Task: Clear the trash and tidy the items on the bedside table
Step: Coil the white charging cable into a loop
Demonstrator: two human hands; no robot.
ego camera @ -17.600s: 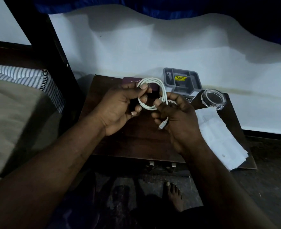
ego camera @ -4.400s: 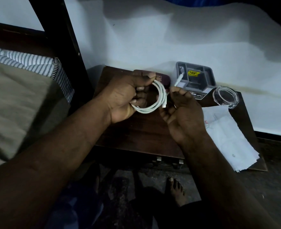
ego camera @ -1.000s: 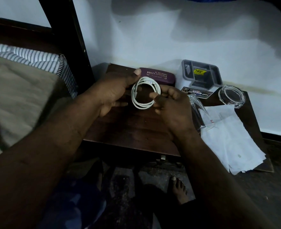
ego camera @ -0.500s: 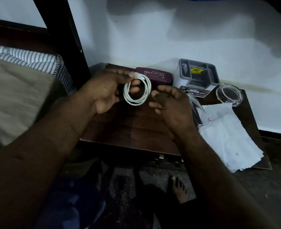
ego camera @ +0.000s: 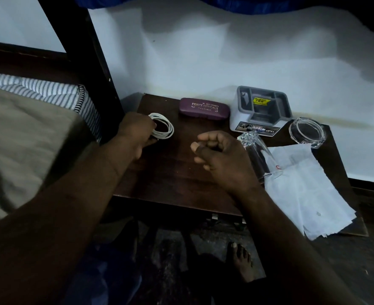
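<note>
Left hand (ego camera: 135,134) pinches the coiled cable (ego camera: 171,129) by the table's (ego camera: 177,172) left edge. Right hand (ego camera: 221,157), loosely curled and empty, sits nearest the tipped glass (ego camera: 257,154) (lying rear-left to front-right) immediately rightward.

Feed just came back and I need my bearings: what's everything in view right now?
cable: one, white, coiled, table's left rear
glasses case: one, purple, table's rear
organiser: one, grey and white, right of case
glass dish: one, clear, table's right rear
tumbler: one, clear, on its side by papers
papers: several sheets, white, table's right front
table: one, dark wood
bed: one, olive sheet, striped mattress, left
foot: one, bare, floor below
left hand: grips the cable
right hand: loosely curled, empty, over the table
</note>
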